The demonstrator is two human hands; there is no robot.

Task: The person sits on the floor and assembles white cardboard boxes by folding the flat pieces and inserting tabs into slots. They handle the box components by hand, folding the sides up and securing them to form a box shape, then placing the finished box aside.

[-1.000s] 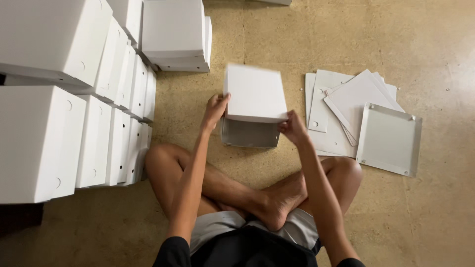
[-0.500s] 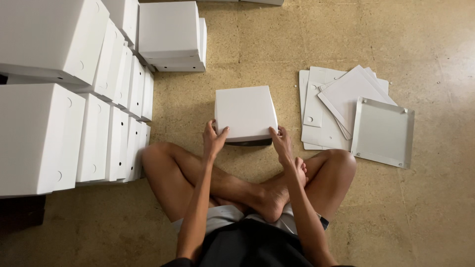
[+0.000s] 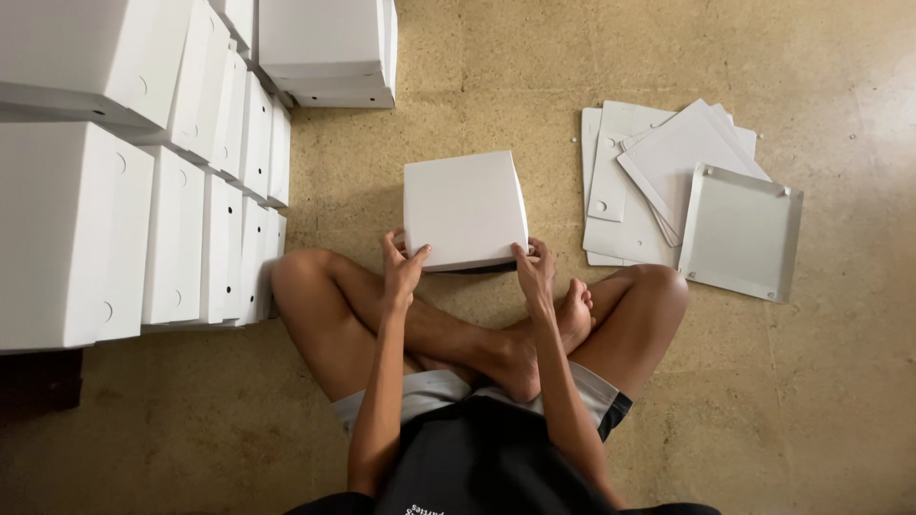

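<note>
So my left hand [image 3: 403,267] has its fingers curled around the near left corner of a plain white square cardboard box [image 3: 465,210], and my right hand [image 3: 534,272] grips the near right corner the same way, thumbs on top. The box is closed, smooth, unmarked, sitting on the speckled tan floor [image 3: 496,86] just past my crossed legs. It's nearly square, so no real long axis; its edges tilt a touch left.

A plain white square box [image 3: 465,210] — closed, lid up — sits flat on the floor.
</note>
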